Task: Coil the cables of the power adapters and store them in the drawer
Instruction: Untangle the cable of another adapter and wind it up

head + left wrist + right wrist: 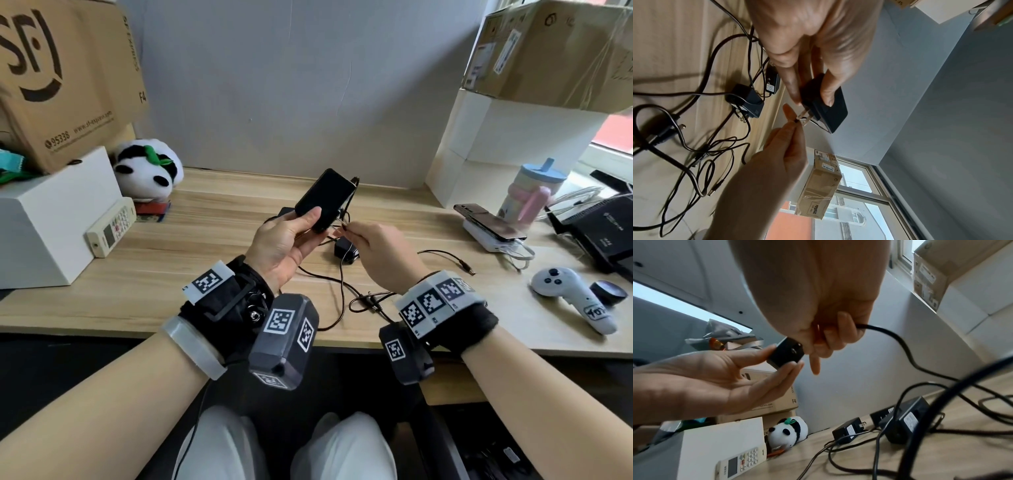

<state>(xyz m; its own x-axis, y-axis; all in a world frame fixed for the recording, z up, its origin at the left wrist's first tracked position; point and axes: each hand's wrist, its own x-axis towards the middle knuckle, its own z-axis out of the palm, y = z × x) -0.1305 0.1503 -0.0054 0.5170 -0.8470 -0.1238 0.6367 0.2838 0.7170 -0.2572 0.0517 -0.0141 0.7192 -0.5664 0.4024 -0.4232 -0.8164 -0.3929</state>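
My left hand (308, 222) grips a black power adapter (323, 198) by its sides, raised above the wooden desk (171, 274). The right hand (346, 231) pinches the thin black cable (342, 284) right beside the adapter's metal prongs (803, 116). From the pinch, the cable hangs down to loose loops on the desk. In the right wrist view the adapter (786, 352) sits between left thumb and fingers, with the cable (900, 344) leaving my right fist. Two more black adapters (747, 100) (772, 82) lie on the desk among tangled cables.
A panda plush (149, 168), a white remote (111, 228) and a white box (51, 219) stand at the left. At the right are a phone on a white block (489, 222), a cup (531, 192), a black device (599, 233) and a white controller (572, 301).
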